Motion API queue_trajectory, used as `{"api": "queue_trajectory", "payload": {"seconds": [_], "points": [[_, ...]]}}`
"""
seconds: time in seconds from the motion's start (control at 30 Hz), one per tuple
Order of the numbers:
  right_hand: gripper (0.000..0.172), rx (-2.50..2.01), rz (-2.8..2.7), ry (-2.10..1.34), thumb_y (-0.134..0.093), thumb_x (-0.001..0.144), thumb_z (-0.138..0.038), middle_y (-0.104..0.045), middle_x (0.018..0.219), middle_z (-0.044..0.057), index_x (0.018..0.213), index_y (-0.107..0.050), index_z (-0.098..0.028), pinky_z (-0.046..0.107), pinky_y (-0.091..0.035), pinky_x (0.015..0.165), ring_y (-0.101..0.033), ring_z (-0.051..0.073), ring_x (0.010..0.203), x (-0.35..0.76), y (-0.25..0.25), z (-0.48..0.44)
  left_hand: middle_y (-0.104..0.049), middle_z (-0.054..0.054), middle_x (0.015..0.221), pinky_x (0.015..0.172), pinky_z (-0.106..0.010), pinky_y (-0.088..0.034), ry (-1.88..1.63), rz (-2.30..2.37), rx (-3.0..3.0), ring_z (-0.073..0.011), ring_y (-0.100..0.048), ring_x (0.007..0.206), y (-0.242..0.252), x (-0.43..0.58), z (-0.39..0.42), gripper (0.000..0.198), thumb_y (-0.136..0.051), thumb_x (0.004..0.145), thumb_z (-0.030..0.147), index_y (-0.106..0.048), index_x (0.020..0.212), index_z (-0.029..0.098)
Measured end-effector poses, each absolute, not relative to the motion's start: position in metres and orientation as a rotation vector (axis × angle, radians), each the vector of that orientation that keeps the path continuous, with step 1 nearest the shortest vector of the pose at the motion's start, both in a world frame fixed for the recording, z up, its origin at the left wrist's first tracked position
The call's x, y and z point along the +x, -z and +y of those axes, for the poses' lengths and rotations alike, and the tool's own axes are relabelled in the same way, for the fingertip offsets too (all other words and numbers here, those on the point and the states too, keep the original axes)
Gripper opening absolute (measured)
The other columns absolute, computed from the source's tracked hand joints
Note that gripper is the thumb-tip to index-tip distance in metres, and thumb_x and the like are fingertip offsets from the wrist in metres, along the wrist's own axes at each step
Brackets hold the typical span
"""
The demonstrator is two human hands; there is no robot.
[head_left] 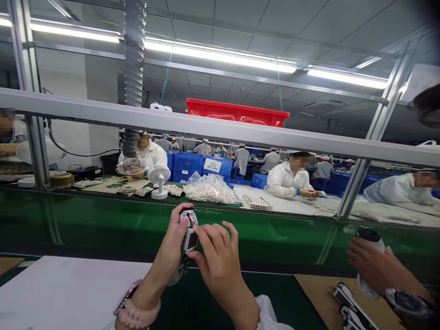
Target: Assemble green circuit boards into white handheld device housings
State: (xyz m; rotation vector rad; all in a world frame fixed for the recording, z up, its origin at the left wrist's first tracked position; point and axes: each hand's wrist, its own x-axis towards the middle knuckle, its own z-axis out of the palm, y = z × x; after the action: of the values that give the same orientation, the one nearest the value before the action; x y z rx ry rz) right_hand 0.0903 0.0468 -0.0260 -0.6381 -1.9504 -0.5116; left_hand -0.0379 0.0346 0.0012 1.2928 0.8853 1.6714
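Note:
My left hand [172,250] is closed around a small white and black device [188,233], held upright in front of the green conveyor belt [103,224]. My right hand [218,256] rests against the device's right side, its fingers curled and its thumb pressing on the device. My left wrist carries a pink bead bracelet [139,314] and a watch.
A co-worker's hand [374,266] at the right grips a white bottle with a black cap [369,238] above similar devices [350,309] on brown cardboard. A white sheet [68,288] lies at my left. Across the belt are a small fan [158,179], a bag of parts [209,189] and seated workers in white.

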Motion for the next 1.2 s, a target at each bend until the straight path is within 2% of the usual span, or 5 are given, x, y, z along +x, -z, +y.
{"api": "queue_trajectory", "payload": {"seconds": [0.17,0.37,0.57,0.77,1.2], "points": [[0.030,-0.673,-1.906,0.553,-0.050,0.094,-0.027,-0.064,0.108,0.007,0.122,-0.053,-0.015,0.046,-0.024,0.104,-0.052,0.020,0.104,0.089,0.028,0.047,-0.051,0.001,0.089,0.066,-0.025,-0.039,-1.692,0.897,1.374,-0.0136,-0.047,0.072,0.002,-0.037,0.034,0.045,-0.059,0.082,0.044,-0.041,0.120,0.028],[0.032,-0.669,-1.857,0.650,-0.052,0.093,-0.023,-0.065,0.107,0.007,0.124,-0.053,-0.015,0.048,-0.021,0.107,-0.052,0.019,0.105,0.089,0.029,0.046,-0.050,-0.001,0.097,0.072,-0.025,-0.042,-1.626,0.849,1.403,-0.0147,-0.050,0.081,0.003,-0.035,0.028,0.045,-0.050,0.088,0.046,-0.034,0.127,0.030],[0.035,-0.668,-1.818,0.667,-0.055,0.092,-0.021,-0.066,0.105,0.006,0.127,-0.052,-0.018,0.048,-0.021,0.108,-0.052,0.019,0.105,0.093,0.023,0.039,-0.053,-0.002,0.097,0.069,-0.025,-0.043,-1.679,0.824,1.444,-0.0147,-0.052,0.080,0.005,-0.031,0.023,0.049,-0.049,0.090,0.045,-0.029,0.131,0.028],[0.030,-0.660,-1.670,0.541,-0.058,0.090,-0.033,-0.067,0.098,0.004,0.117,-0.059,-0.023,0.048,-0.028,0.103,-0.055,0.020,0.094,0.097,0.015,0.030,-0.055,-0.004,0.101,0.072,-0.026,-0.045,-1.721,0.761,1.363,-0.0153,-0.054,0.080,0.000,-0.024,0.013,0.050,-0.050,0.089,0.045,-0.029,0.132,0.029],[0.032,-0.698,-1.739,0.575,-0.057,0.090,-0.029,-0.066,0.091,0.004,0.121,-0.058,-0.021,0.043,-0.031,0.093,-0.052,0.019,0.085,0.095,0.010,0.021,-0.054,-0.002,0.102,0.072,-0.023,-0.041,-1.683,0.819,1.275,-0.0156,-0.052,0.087,-0.002,-0.027,0.014,0.048,-0.051,0.086,0.052,-0.037,0.128,0.032]]}}
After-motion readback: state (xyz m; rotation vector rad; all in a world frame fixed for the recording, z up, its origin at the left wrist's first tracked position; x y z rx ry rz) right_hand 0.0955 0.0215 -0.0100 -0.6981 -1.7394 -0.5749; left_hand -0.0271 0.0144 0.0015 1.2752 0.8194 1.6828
